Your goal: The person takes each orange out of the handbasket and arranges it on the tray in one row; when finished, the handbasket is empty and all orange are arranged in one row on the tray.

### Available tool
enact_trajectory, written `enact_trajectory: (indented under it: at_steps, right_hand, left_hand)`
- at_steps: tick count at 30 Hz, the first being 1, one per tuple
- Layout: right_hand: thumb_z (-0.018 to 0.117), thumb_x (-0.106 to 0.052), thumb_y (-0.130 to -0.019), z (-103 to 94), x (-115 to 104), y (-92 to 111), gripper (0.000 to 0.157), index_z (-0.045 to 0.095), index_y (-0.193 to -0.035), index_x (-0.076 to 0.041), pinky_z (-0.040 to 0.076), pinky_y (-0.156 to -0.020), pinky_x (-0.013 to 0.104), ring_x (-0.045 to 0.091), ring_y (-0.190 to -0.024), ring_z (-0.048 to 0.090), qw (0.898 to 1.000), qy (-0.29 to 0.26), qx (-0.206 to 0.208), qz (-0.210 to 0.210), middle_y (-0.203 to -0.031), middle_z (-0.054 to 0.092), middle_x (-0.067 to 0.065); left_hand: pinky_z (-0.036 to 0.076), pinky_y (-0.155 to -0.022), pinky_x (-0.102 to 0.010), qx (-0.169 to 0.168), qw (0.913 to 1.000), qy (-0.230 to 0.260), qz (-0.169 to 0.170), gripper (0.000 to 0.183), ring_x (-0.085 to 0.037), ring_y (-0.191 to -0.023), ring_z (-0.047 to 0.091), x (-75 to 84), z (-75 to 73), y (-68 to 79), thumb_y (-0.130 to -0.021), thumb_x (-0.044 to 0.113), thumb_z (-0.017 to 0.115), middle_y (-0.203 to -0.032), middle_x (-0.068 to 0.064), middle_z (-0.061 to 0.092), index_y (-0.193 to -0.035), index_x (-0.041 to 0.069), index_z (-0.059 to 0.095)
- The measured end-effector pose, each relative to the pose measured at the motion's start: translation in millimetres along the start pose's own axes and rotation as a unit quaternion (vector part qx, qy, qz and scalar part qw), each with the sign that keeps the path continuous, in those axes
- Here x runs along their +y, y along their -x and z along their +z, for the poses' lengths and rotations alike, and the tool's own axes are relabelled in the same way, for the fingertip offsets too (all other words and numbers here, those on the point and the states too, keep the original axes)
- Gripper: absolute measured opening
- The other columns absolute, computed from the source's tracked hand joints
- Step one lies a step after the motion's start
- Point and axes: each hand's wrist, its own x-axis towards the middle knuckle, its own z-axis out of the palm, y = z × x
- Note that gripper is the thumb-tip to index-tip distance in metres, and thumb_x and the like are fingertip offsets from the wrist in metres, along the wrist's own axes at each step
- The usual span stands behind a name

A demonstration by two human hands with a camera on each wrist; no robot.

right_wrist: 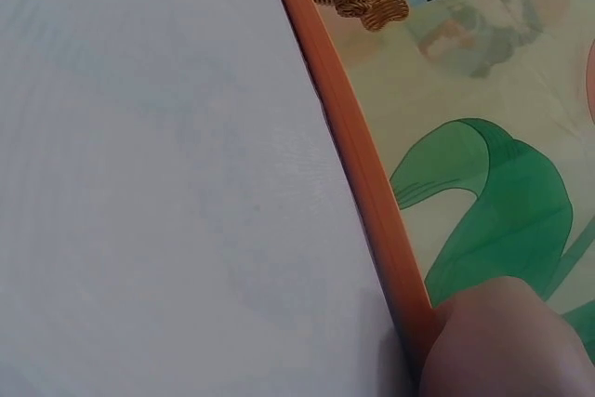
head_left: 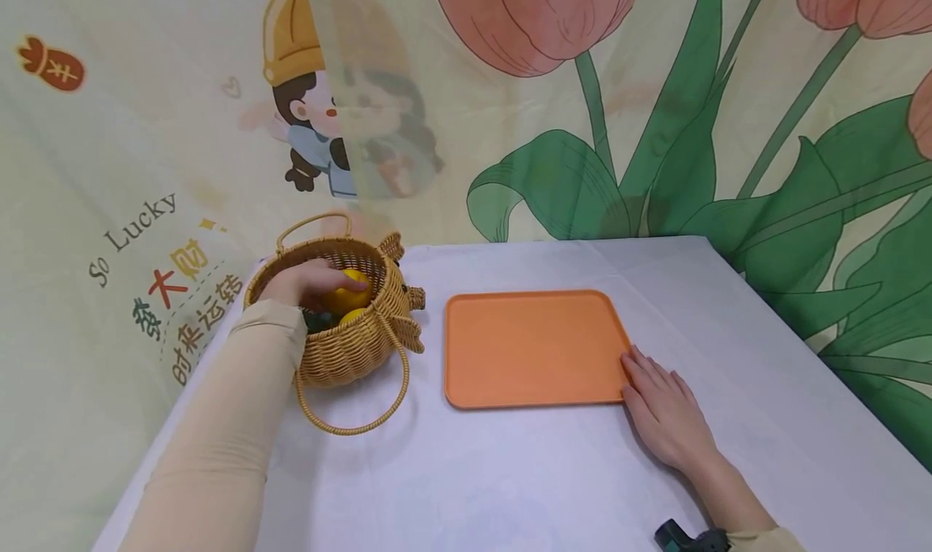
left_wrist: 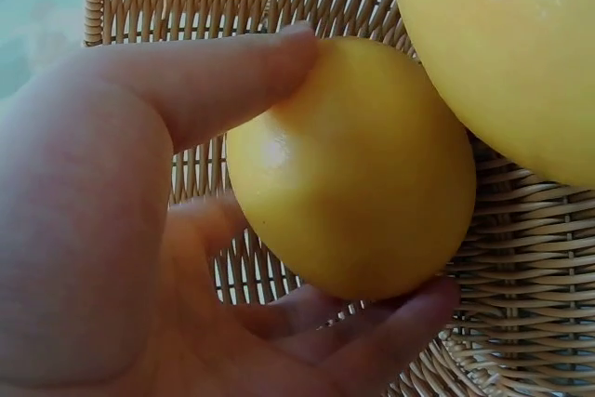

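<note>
Inside a wicker basket [head_left: 349, 362] on the left of the table, my left hand [head_left: 311, 282] grips a smooth, rounded yellow fruit [left_wrist: 363, 174]. The thumb lies along its upper side and the fingers curl beneath. A second yellow fruit [left_wrist: 516, 53] sits beside it, and something dark green [head_left: 317, 320] shows below the hand. My right hand [head_left: 668, 414] rests at the right edge of an orange tray [head_left: 535, 350], its fingers extended over the rim. The tray lies flat with nothing on it.
One rope-like basket handle [head_left: 351, 432] hangs down to the white tablecloth [head_left: 466, 479]; another handle [head_left: 309, 218] stands up behind. A printed curtain [head_left: 408, 155] with flowers and lettering hangs behind the table. A dark device [head_left: 692, 537] is strapped to the right wrist.
</note>
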Motion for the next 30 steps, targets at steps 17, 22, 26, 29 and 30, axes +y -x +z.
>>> enact_trajectory:
  at_steps: [17,22,26,29,30]
  right_hand:
    - [0.042,-0.03,-0.109,1.4,1.0,1.0,0.056,0.039,-0.155,0.002,0.016,-0.116,0.066,0.046,-0.147,0.028,1.0,-0.009,-0.012,0.007,-0.163,0.031,0.019]
    - [0.042,-0.031,-0.109,1.6,0.8,0.2,0.056,0.039,-0.155,0.001,0.016,-0.117,0.066,0.046,-0.147,0.028,1.0,-0.004,-0.011,0.008,-0.163,0.031,0.019]
    - [0.043,-0.031,-0.109,1.6,0.4,0.4,0.056,0.04,-0.155,0.001,0.017,-0.116,0.066,0.046,-0.146,0.029,1.0,-0.003,-0.004,0.003,-0.163,0.032,0.019]
    - [0.043,-0.031,-0.109,1.5,0.3,0.1,0.056,0.04,-0.155,0.001,0.017,-0.116,0.066,0.046,-0.146,0.029,1.0,-0.004,-0.003,0.002,-0.163,0.032,0.02]
    - [0.043,-0.031,-0.109,1.5,0.3,-0.1,0.056,0.04,-0.155,0.001,0.016,-0.116,0.066,0.046,-0.146,0.029,1.0,-0.004,-0.003,0.002,-0.163,0.032,0.02]
  left_hand:
    - [0.049,-0.096,-0.042,0.048,0.9955,-0.052,0.062,0.057,-0.033,-0.113,0.054,-6.2,0.5,-4.0,-0.105,0.032,0.055,-0.14,-0.026,0.051,-0.147,-0.006,0.048]
    - [0.049,-0.095,-0.044,0.045,0.9975,-0.055,0.005,0.07,-0.036,-0.11,0.053,-5.4,-2.3,-3.0,-0.098,0.041,0.064,-0.128,-0.026,0.053,-0.141,-0.011,0.046]
    - [0.049,-0.09,-0.04,0.033,0.9985,-0.041,-0.018,0.072,-0.035,-0.106,0.053,-5.4,-4.4,-2.1,-0.091,0.043,0.069,-0.12,-0.022,0.053,-0.134,-0.011,0.048]
    - [0.049,-0.087,-0.039,0.035,0.9982,-0.048,-0.01,0.068,-0.033,-0.103,0.053,-5.8,-4.0,-1.0,-0.088,0.041,0.073,-0.117,-0.021,0.054,-0.128,-0.009,0.052]
    - [0.049,-0.085,-0.039,0.042,0.9977,-0.054,-0.007,0.066,-0.033,-0.101,0.054,-6.1,-3.6,-0.8,-0.088,0.041,0.074,-0.115,-0.02,0.055,-0.126,-0.009,0.054]
